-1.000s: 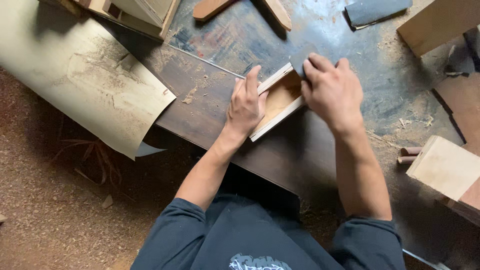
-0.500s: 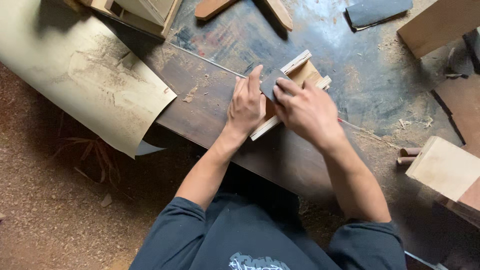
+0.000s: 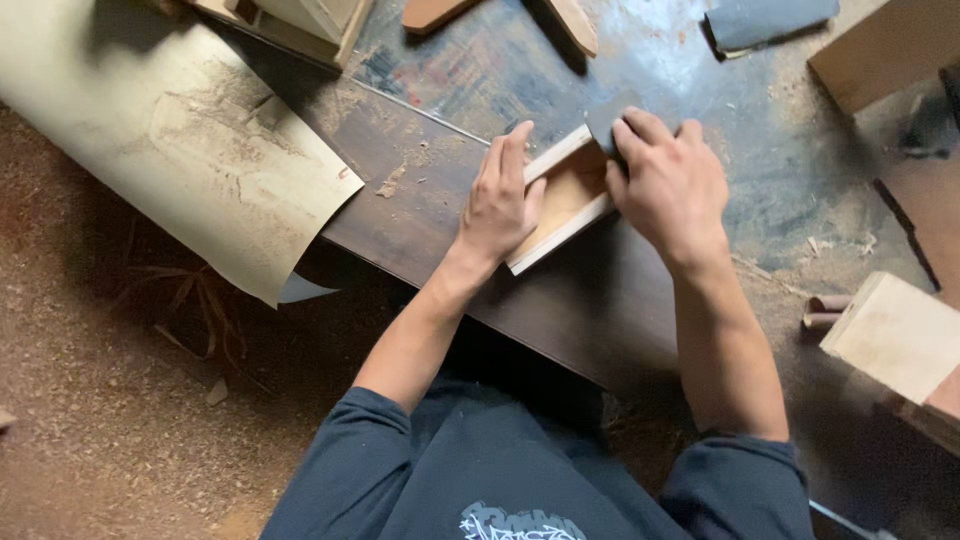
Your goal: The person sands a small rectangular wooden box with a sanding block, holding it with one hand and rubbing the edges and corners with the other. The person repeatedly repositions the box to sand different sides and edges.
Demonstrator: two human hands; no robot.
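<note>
1. Head view: left hand (image 3: 500,205) lay flat, fingers spread, pinning a small pale wooden frame (image 3: 562,200) on the dark, dusty worktop (image 3: 600,300).
2. Right hand (image 3: 668,185) had its grip pinched on a dark grey sanding block (image 3: 608,118) at the frame's far corner.
3. Step judged: sanding the edge; next stroke called for steady downward pressure.
4. Nearby: curled, sawdust-strewn veneer sheet (image 3: 170,140); plain square-cut wooden block (image 3: 895,335).
</note>
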